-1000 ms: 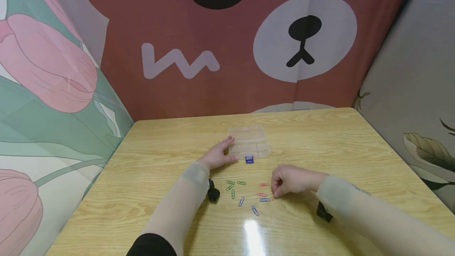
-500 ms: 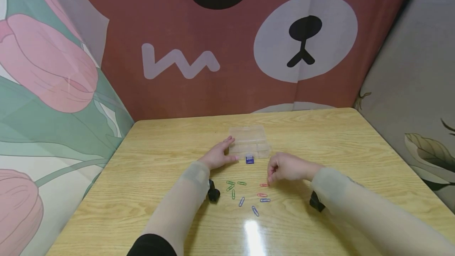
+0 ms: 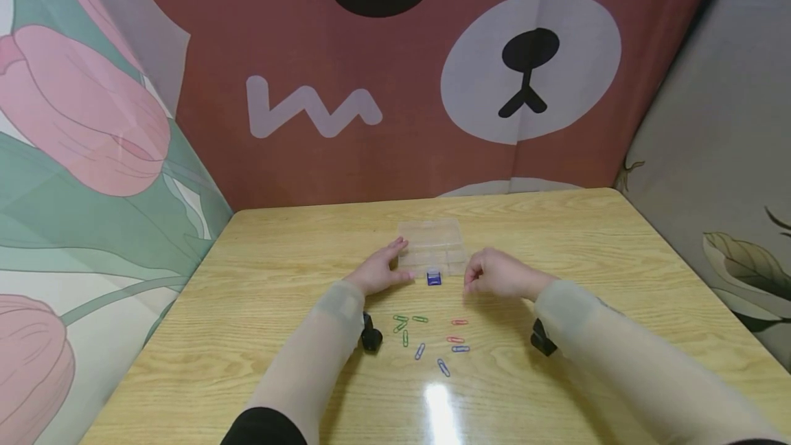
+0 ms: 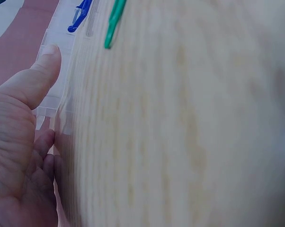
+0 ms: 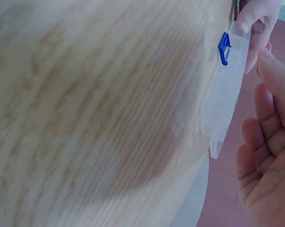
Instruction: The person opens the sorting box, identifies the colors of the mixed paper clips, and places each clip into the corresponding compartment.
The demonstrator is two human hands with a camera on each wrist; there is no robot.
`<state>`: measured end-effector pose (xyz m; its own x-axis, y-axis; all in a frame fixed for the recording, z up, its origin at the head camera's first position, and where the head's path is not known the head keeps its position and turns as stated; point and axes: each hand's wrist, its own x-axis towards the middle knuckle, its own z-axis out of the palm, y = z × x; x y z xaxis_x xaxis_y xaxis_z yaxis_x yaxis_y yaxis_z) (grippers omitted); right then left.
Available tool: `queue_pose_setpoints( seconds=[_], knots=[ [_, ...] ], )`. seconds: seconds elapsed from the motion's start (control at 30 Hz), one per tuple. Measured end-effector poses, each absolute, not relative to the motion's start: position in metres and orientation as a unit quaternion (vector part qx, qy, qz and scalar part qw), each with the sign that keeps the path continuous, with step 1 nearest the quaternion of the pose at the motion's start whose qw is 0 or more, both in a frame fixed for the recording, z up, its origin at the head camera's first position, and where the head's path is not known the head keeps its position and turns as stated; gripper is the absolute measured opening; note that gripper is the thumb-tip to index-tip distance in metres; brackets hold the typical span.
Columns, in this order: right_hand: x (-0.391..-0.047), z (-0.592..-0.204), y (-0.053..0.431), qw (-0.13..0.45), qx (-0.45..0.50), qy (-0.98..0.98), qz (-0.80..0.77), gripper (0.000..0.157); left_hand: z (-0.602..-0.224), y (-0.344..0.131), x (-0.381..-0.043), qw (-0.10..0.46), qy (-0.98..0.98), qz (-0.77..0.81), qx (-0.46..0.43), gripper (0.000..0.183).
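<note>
A clear plastic box [image 3: 426,235] with a blue latch [image 3: 434,278] lies with its lid up toward the back middle of the table. Along its left side rests my left hand [image 3: 378,272], fingers and thumb spread and fairly straight against it. Off the box's front right corner, my right hand [image 3: 502,273] pinches a red paper clip [image 5: 258,71] between thumb and forefinger; only a sliver of it shows in the right wrist view. Two more red paper clips [image 3: 459,322] lie on the table below that hand.
Several green paper clips [image 3: 420,319] lie nearer the left forearm. Three blue paper clips [image 3: 443,367] are scattered toward the front. The wooden table [image 3: 296,239] meets a printed cloth [image 3: 346,170] at its back edge.
My right hand has moved up and slightly left, from beside the red and blue clips to near the box's front right corner. My left hand and the box have stayed put.
</note>
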<state>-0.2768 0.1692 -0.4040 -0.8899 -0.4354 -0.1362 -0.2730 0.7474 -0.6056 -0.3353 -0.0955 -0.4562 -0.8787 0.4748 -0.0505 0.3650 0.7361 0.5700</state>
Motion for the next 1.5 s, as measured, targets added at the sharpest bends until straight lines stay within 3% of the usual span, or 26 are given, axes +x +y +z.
queue_pose_setpoints(
  seconds=[0.43, 1.5],
  knots=[
    [-0.303, -0.404, 0.171, 0.063, -0.156, 0.936, -0.31, 0.007, -0.456, -0.097, -0.335, 0.094, 0.924, 0.291, 0.23, 0.078],
    [-0.338, -0.404, 0.171, -0.015, -0.125, 0.953, -0.277, 0.014, -0.454, -0.095, -0.334, 0.1, 0.922, 0.303, 0.22, 0.078]
  ],
)
